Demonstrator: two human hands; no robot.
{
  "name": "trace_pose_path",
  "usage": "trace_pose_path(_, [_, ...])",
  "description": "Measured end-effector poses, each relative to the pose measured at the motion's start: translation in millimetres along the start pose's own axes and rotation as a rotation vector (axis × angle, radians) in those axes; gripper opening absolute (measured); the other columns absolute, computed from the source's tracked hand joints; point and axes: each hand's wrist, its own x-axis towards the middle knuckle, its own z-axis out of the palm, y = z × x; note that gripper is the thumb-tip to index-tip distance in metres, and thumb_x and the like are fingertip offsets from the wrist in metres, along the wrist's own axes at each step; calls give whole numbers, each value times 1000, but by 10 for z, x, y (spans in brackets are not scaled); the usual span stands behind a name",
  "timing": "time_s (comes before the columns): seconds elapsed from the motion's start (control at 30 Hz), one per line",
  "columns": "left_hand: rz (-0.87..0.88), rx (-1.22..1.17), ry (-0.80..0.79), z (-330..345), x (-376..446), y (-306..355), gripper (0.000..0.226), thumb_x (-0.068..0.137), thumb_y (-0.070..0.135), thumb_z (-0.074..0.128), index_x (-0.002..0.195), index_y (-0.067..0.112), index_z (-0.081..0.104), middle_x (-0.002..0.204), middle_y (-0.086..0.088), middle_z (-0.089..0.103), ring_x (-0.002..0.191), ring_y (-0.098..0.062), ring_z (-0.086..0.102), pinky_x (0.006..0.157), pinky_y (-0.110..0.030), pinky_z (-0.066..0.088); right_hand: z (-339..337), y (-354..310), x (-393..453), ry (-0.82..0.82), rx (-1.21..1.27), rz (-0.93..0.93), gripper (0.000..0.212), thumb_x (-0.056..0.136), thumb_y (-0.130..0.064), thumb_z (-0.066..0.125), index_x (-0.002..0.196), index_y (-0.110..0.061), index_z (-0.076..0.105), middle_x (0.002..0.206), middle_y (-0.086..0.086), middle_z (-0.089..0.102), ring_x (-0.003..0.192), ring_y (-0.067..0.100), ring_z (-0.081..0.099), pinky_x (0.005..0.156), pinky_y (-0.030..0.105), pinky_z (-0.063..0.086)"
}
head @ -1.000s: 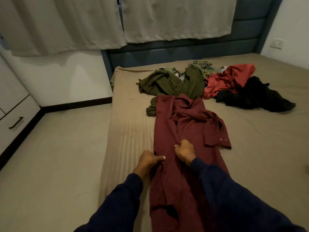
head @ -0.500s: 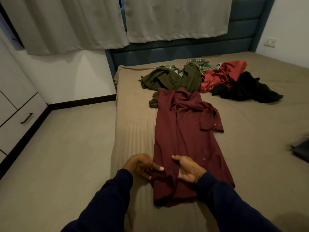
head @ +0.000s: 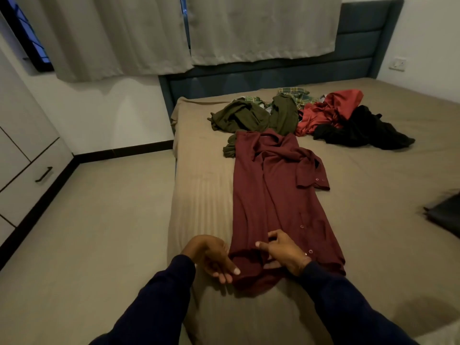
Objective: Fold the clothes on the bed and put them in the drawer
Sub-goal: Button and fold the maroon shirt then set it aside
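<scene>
A maroon button shirt lies lengthwise on the tan bed, folded into a narrow strip with one cuffed sleeve across its top. My left hand is at the hem's left corner, thumb and fingers curled onto the fabric edge. My right hand pinches the hem near the button strip, and the cloth there is lifted slightly. Further up the bed lie an olive green garment, a plaid one, a red one and a black one, all crumpled.
A white cabinet with a drawer and its dark handle stands at the left across the beige floor. A dark object lies at the bed's right edge. A blue headboard and grey curtains are behind.
Both hands slid down the maroon shirt from its middle to the hem, and the view moved back so the whole shirt shows.
</scene>
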Motion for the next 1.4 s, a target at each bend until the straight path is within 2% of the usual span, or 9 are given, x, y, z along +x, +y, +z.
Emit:
trace_pose_path(0.13, [2, 138, 231, 10, -43, 45, 31, 87, 34, 78, 96, 5, 71, 80, -6, 76, 68, -16, 73, 67, -25, 59, 42, 45, -31, 224, -821, -502, 86, 68, -69, 76, 136, -29, 43, 124, -3, 41, 115, 18, 41, 96, 37, 49])
trace_pose_path(0.23, [125, 258, 479, 38, -57, 49, 32, 86, 33, 78, 95, 4, 69, 80, -8, 75, 63, -17, 72, 61, -27, 59, 69, 148, -9, 124, -1086, -638, 66, 75, -56, 76, 132, -31, 53, 123, -3, 44, 111, 19, 42, 91, 33, 48])
trace_pose_path(0.37, [441, 573, 773, 243, 35, -88, 22, 84, 24, 71, 80, 18, 50, 76, 1, 58, 71, -22, 62, 59, -31, 46, 4, 254, -18, 137, -996, -756, 30, 87, -20, 69, 116, -25, 65, 107, -3, 59, 96, 17, 59, 79, 28, 49])
trace_pose_path(0.5, [572, 680, 892, 521, 199, -320, 12, 89, 17, 59, 95, 17, 49, 98, -4, 62, 84, -20, 58, 69, -30, 44, -194, 285, -84, 39, -807, -806, 35, 84, -22, 79, 112, -25, 58, 98, -5, 61, 82, 9, 58, 73, 23, 52])
trace_pose_path(0.67, [706, 584, 991, 715, 235, -470, 16, 90, 12, 55, 86, 18, 41, 86, -2, 58, 75, -18, 54, 64, -26, 37, -437, 380, -97, 59, -842, -865, 31, 83, -6, 73, 107, -22, 62, 91, -10, 56, 76, 3, 54, 70, 19, 48])
trace_pose_path(0.83, [808, 499, 1155, 930, 256, -516, 25, 84, 11, 58, 77, 24, 38, 71, 11, 44, 59, -7, 41, 53, -18, 29, -316, 412, -228, 451, -313, -614, 14, 90, 1, 61, 89, -12, 56, 78, 0, 61, 67, 15, 58, 59, 12, 43])
trace_pose_path(1.0, [770, 377, 1214, 1119, 321, -487, 32, 77, 8, 62, 77, 25, 35, 67, 11, 42, 56, -7, 36, 53, -23, 28, 78, 342, -425, 70, 646, 59, 30, 107, -34, 44, 109, -11, 63, 107, 14, 71, 99, 33, 69, 85, 49, 59])
trace_pose_path(1.17, [771, 351, 1240, 1180, 305, -474, 42, 78, 4, 70, 77, 28, 35, 67, 14, 41, 55, -4, 38, 51, -13, 24, 321, 302, -451, -80, 999, 38, 64, 102, -58, 38, 140, -9, 54, 128, 16, 67, 119, 31, 64, 104, 46, 50])
trace_pose_path(1.4, [713, 247, 1239, 1261, 278, -568, 36, 82, 7, 67, 76, 28, 39, 66, 18, 39, 54, -1, 38, 53, -11, 30, 483, 284, -467, -91, 1168, -95, 66, 101, -62, 33, 147, -16, 46, 139, 11, 61, 130, 29, 56, 114, 43, 39])
